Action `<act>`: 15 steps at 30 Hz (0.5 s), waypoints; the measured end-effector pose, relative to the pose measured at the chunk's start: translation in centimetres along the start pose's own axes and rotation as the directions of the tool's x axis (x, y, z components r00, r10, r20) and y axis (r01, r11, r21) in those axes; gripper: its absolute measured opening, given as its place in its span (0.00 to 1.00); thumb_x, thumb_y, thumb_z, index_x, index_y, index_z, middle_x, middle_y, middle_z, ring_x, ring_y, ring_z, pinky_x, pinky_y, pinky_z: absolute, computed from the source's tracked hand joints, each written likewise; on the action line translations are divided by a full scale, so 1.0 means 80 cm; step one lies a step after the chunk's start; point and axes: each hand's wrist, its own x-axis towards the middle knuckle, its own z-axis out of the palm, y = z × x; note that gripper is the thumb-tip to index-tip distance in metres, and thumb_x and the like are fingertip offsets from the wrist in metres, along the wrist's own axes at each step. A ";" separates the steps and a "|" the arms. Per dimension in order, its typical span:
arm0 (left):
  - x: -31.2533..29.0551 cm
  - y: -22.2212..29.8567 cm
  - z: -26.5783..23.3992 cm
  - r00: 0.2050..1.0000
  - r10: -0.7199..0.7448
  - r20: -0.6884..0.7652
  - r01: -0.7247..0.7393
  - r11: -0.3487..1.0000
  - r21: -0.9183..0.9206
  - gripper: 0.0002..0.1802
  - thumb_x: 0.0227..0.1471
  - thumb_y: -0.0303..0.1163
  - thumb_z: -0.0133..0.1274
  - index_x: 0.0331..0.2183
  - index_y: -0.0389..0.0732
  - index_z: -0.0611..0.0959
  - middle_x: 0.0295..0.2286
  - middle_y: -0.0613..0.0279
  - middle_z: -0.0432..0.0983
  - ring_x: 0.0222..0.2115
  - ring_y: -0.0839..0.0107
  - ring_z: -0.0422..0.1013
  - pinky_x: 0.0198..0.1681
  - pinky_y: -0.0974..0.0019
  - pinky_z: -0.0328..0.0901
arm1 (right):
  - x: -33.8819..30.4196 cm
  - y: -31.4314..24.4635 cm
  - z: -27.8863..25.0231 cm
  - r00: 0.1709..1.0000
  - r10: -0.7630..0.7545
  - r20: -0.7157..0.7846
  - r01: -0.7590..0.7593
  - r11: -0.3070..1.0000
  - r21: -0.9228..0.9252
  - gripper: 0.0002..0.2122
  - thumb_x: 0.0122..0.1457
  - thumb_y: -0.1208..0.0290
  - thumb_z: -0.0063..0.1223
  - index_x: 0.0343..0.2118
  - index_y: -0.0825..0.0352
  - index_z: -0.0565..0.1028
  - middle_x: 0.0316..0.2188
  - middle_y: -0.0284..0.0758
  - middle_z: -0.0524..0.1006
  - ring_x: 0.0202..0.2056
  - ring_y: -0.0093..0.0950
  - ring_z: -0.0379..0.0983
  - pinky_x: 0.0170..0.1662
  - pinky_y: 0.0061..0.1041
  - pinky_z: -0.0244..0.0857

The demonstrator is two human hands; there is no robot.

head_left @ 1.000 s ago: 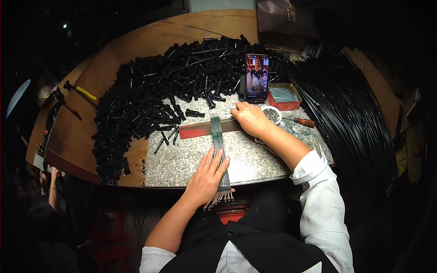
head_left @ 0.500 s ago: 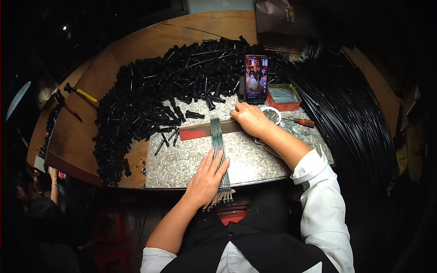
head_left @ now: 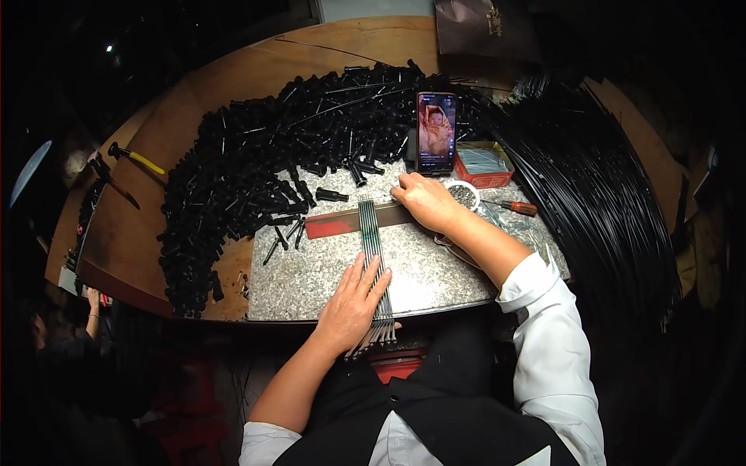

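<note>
Head view, row of thin rods (head_left: 370, 237): lies side by side across the speckled slab (head_left: 443, 272), passing over the long flat bar (head_left: 332, 223); the lower ends fan out past the slab's near edge, dark at their tips.
Left hand (head_left: 351, 311): rests palm down on the row of thin rods, fingers straight and slightly spread, pressing rather than wrapped around.
Right hand (head_left: 426, 200): sits at the right part of the long flat bar, fingers curled under; whether they grip anything cannot be told.
Long flat bar: reddish at its left end, its right end hidden by the right hand.
Beyond the right hand: a phone (head_left: 437, 136) stands upright with its screen lit, just beside a red tin (head_left: 488, 182); a white round dish (head_left: 475, 194) and an orange-handled tool (head_left: 519, 207) are near.
Black parts: a heap (head_left: 264, 147) curves around the slab's far and left sides.
Right edge: long black strands (head_left: 598, 202) spread in a thick sheaf.
Far left: a yellow-handled hammer (head_left: 144, 161) lies on the wooden table (head_left: 128, 217).
</note>
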 end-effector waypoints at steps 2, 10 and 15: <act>0.000 0.001 -0.002 1.000 -0.007 0.002 0.007 1.000 -0.016 0.46 0.42 0.59 0.53 0.56 0.37 0.65 0.57 0.42 0.54 0.60 0.41 0.48 0.60 0.46 0.48 | 0.001 0.000 0.001 1.000 -0.008 -0.007 0.008 1.000 0.010 0.06 0.50 0.74 0.47 0.28 0.69 0.75 0.30 0.42 0.71 0.37 0.38 0.72 0.38 0.35 0.69; 0.000 -0.001 -0.001 1.000 0.000 0.009 0.000 1.000 -0.003 0.46 0.43 0.58 0.53 0.56 0.37 0.65 0.57 0.42 0.54 0.60 0.41 0.48 0.60 0.46 0.49 | 0.013 -0.003 0.010 0.999 -0.040 0.017 0.039 0.997 0.063 0.09 0.52 0.73 0.46 0.34 0.67 0.76 0.33 0.42 0.70 0.40 0.38 0.70 0.40 0.35 0.68; 0.000 -0.001 0.000 1.000 -0.003 0.002 0.003 1.000 -0.014 0.46 0.43 0.57 0.54 0.56 0.38 0.65 0.57 0.41 0.54 0.60 0.41 0.48 0.60 0.46 0.49 | 0.020 -0.007 0.013 0.998 -0.063 0.023 0.062 0.997 0.044 0.14 0.52 0.73 0.46 0.42 0.65 0.76 0.32 0.39 0.69 0.39 0.36 0.70 0.41 0.32 0.67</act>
